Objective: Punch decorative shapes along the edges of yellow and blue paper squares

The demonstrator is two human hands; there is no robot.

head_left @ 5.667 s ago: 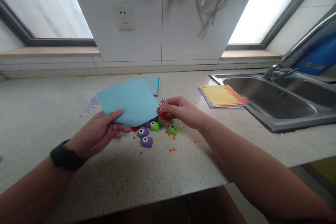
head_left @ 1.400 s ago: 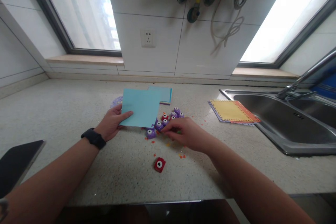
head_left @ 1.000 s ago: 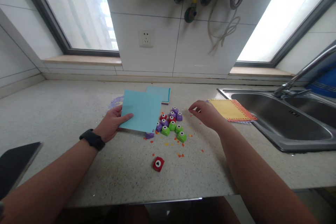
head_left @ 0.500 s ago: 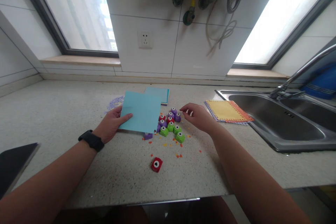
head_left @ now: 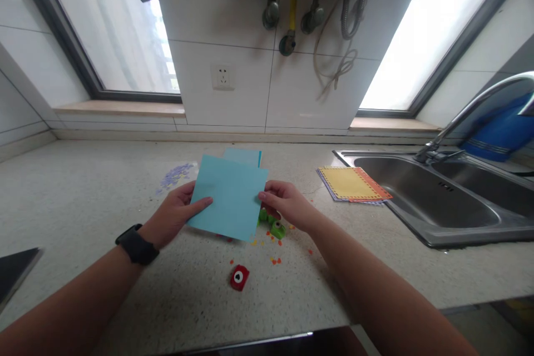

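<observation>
A square sheet of light blue paper (head_left: 229, 197) is held up above the counter. My left hand (head_left: 177, 214) grips its left edge, thumb on top. At the right edge, my right hand (head_left: 287, 203) pinches the sheet between thumb and fingers. Partly hidden beneath the paper and my right hand are green craft punches (head_left: 277, 230); the other punches behind the sheet are out of sight. A red craft punch (head_left: 239, 277) with a dark heart on its white button lies alone nearer to me.
More blue paper (head_left: 244, 157) lies behind the held sheet. Purple paper bits (head_left: 177, 175) are heaped at left, orange bits (head_left: 276, 261) near the punches. Yellow and orange punched sheets (head_left: 342, 182) lie beside the steel sink (head_left: 417, 200). A dark flat object (head_left: 16, 270) is at far left.
My right hand has moved left from beside the punches and taken hold of the blue sheet's right edge. The sheet now hides most of the punches. The camera view has shifted slightly.
</observation>
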